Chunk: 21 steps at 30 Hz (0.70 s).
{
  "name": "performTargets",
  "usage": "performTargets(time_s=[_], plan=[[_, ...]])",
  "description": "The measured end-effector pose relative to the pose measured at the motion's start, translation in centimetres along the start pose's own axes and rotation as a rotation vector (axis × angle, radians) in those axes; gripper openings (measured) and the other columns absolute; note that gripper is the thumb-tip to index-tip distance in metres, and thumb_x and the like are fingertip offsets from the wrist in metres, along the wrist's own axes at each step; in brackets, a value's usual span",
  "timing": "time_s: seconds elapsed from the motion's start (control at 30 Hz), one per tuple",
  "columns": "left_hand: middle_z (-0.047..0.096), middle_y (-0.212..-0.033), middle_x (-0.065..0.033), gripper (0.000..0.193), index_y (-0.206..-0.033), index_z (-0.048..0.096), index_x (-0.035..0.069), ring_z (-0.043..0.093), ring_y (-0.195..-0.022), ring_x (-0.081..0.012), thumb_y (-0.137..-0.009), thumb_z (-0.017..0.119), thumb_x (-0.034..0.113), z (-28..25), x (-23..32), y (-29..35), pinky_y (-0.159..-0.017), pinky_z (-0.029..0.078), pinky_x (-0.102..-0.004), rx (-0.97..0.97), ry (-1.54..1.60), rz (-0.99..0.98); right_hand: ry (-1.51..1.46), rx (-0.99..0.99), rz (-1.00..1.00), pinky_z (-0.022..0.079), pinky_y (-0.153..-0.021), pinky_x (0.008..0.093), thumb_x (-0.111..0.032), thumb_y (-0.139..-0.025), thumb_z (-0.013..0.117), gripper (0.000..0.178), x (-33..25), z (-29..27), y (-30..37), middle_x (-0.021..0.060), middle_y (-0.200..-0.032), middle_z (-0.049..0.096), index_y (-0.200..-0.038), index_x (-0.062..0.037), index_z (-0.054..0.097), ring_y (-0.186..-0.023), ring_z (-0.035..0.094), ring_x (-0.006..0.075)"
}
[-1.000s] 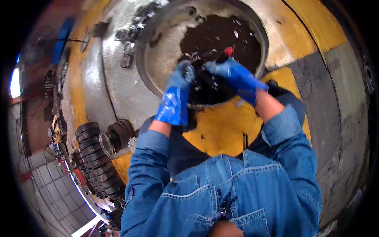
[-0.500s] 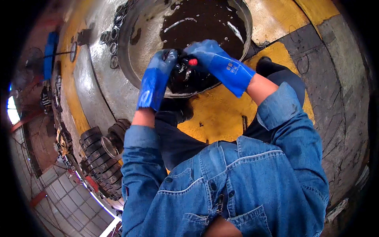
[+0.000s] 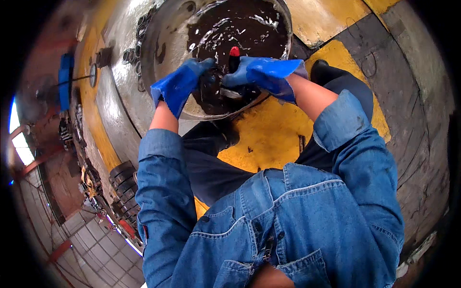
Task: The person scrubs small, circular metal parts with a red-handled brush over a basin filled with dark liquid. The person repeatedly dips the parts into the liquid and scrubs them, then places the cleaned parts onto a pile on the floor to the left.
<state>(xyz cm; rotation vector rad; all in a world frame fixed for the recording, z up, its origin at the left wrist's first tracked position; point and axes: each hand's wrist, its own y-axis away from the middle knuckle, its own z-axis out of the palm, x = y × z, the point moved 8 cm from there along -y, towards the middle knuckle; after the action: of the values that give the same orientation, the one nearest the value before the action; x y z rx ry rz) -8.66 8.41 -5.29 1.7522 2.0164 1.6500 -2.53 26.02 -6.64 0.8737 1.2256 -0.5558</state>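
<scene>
A wide round metal basin (image 3: 211, 116) holds dark liquid (image 3: 216, 43) with pale foam streaks on its surface. Over its near part, my right hand (image 3: 240, 72), in a blue rubber glove, is closed around a tool with a black handle and red end (image 3: 234, 51). The red end points away from me, and a flat pale metallic piece (image 3: 230, 93) shows below the hand. Just left of it, my left hand (image 3: 199, 67), gloved alike, has its fingers curled low over the liquid. What it grips is dark and hard to make out.
Several small dark rings (image 3: 128, 56) lie along the basin's left side. Farther left is a stack of dark ribbed round parts (image 3: 124, 182). A blue upright piece (image 3: 65, 77) stands at the far left. Yellow and grey floor plates (image 3: 269, 139) lie under my legs.
My hands have come lower over the liquid and moved slightly apart. The tool's red end now points up and away from me. The liquid shows more ripples and foam.
</scene>
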Motion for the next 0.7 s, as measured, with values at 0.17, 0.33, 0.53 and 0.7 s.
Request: performTargets(time_s=[0.17, 0.33, 0.53, 0.7], plan=[[0.075, -0.093, -0.0072, 0.043, -0.116, 0.075, 0.000, 0.066, -0.077, -0.0145, -0.102, 0.065, 0.040, 0.1, 0.0, -0.9, -0.069, 0.051, -0.0267, -0.072, -0.010, -0.031, -0.468, -0.062, -0.192, 0.052, -0.076, 0.0260, -0.017, -0.097, 0.065, 0.030, -1.5, -0.3, 1.6, 0.0112, -0.093, 0.075, -0.118, 0.0021, 0.075, -0.085, 0.068, 0.0183], [0.074, -0.086, -0.0020, 0.036, -0.112, 0.078, 0.009, 0.061, -0.069, -0.0113, -0.102, 0.063, 0.041, 0.6, -0.7, -3.9, -0.060, 0.045, -0.0281, -0.256, 0.033, -0.087, -0.033, -0.017, -0.034, 0.054, -0.077, 0.0327, -0.032, -0.089, 0.071, 0.036, 0.7, -0.8, -0.3, 0.0092, -0.093, 0.076, -0.110, -0.0033, 0.078, -0.084, 0.069, 0.0182], [0.075, -0.093, -0.0037, 0.042, -0.120, 0.077, 0.009, 0.061, -0.078, -0.0109, -0.103, 0.060, 0.044, 0.2, -2.2, -5.5, -0.067, 0.047, -0.0257, -0.168, -0.006, -0.026, 0.896, 0.132, -0.118, 0.058, -0.080, 0.0478, -0.040, -0.086, 0.069, 0.029, -1.6, 1.5, -0.7, 0.0163, -0.093, 0.075, -0.098, -0.0161, 0.078, -0.092, 0.073, 0.0379], [0.076, -0.104, -0.0073, 0.057, -0.122, 0.076, 0.005, 0.065, -0.087, -0.0172, -0.100, 0.061, 0.055, -2.5, -3.4, -2.4, -0.078, 0.051, -0.0293, -0.070, -0.057, 0.027, 0.616, 0.131, 0.028, 0.057, -0.078, 0.0471, -0.041, -0.084, 0.069, 0.030, -0.4, 1.6, -1.5, 0.0197, -0.089, 0.073, -0.099, -0.0161, 0.079, -0.088, 0.072, 0.0363]])
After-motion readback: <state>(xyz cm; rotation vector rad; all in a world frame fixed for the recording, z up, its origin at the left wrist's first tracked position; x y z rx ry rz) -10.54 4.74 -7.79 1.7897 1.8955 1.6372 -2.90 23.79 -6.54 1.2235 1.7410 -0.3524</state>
